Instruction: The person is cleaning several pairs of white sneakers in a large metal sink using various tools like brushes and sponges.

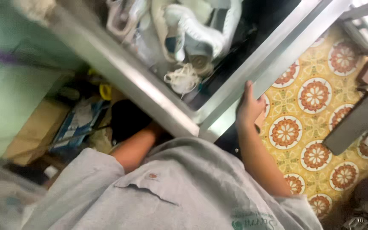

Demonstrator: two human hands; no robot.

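Note:
I look down over my grey shirt at a metal tray (150, 91) that holds white sneakers (196, 30) and a bundle of white laces (183, 79). My right hand (249, 106) grips the tray's near right rim (277, 51), fingers wrapped over the edge. My left forearm (136, 147) reaches down under the tray's near left side, and it ends at a black shape (126, 119) that covers the hand. Whether that shape is a glove or an object I cannot tell.
A yellow floor with orange flower tiles (314, 96) lies to the right, with a dark grey board (356, 121) across it. Under the tray on the left are a blue-and-white package (75, 123), brown cardboard (35, 134) and a yellow item (105, 90). A pale green surface (9, 85) fills the far left.

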